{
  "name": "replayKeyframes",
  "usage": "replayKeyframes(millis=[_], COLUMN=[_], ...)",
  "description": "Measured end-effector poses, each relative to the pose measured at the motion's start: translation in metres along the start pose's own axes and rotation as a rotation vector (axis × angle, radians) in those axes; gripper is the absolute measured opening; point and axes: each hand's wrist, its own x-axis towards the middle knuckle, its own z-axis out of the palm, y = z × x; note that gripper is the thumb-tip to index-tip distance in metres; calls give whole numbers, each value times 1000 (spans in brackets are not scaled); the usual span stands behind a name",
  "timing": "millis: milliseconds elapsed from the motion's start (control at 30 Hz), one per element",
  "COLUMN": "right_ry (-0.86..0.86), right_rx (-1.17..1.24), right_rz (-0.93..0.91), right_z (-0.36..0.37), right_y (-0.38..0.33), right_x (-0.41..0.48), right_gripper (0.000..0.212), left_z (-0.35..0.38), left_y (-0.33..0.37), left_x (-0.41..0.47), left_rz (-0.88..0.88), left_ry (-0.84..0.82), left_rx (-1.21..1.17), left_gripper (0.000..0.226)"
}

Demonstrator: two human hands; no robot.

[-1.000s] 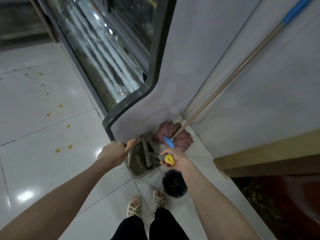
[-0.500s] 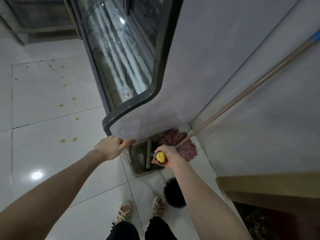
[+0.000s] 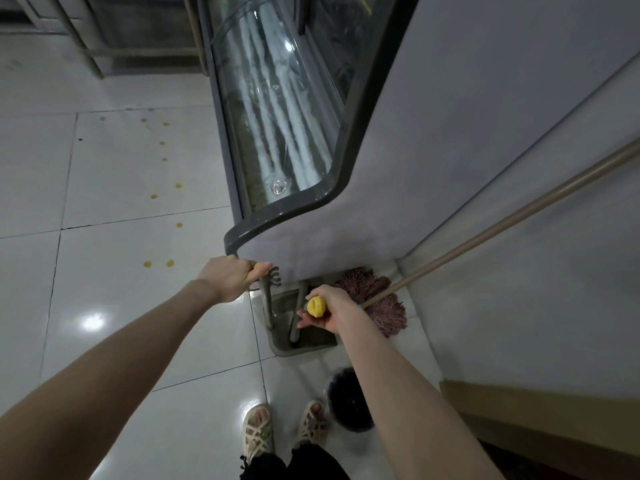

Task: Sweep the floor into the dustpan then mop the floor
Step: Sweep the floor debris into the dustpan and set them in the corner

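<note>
Black bristles of the broom rest on the white tiles beside sandalled feet; the right hand curls round its yellow-capped end. Just ahead the grey dustpan sits on the tiles, its upright handle gripped in the left hand. Beyond, the mop leans on the wall beside a glass display case.

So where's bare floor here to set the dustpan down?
Free: the white tiles left of the display case, around the yellow spots. Crowded: the corner by the wall, holding the dustpan, mop, black bucket and feet.
</note>
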Motion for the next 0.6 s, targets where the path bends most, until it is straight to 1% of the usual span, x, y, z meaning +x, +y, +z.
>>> replayKeyframes(millis=[67, 100, 200, 300, 367, 400, 433, 467, 500, 533, 567, 600], right_ry=[-16, -24, -68, -93, -178, -237, -289, -320, -306, -248, -162, -64], right_rx=[44, 64, 86, 172, 266, 279, 231, 126, -14, -146, -248, -318], right_rz=[5, -3, -74, -185, -254, -281, -316, -356, -407, -457, -514, -564], right_z=[6, 8, 9, 1, -8, -12, -15, -17, -17, -15, -15, -15], right_y=[-5, -7, -11, -12, -11, -11, -12, -11, -8, -5, -2, 1], right_x=[-5, -7, -15, -19, -20, -21, -20, -19, -17, -15, -12, -7], right_gripper=[4, 6, 13, 39, 52, 61, 68, 66, 51, 32, 20, 17], left_z=[4, 7, 11, 9, 8, 9, 8, 9, 8, 8, 7, 6], left_y=[1, 2, 10, 14, 13, 13, 13, 13, 14, 14, 15, 14], left_x=[-7, -12, -22, -29, -34, -36, -37, -40, -42, -43, -44, -45], left_rz=[-38, -66, -135, -136, -158, -174, -187, -197, -203, -207, -210, -212], left_ry=[57, 83, 154, 226, 252, 249, 239, 225, 207, 190, 175, 165], left_rx=[-20, -57, -277, -430, -435, -431, -439, -460, -487, -509, -530, -553], left_gripper=[75, 71, 49, 37, 33, 34, 35, 37, 39, 40, 41, 41])
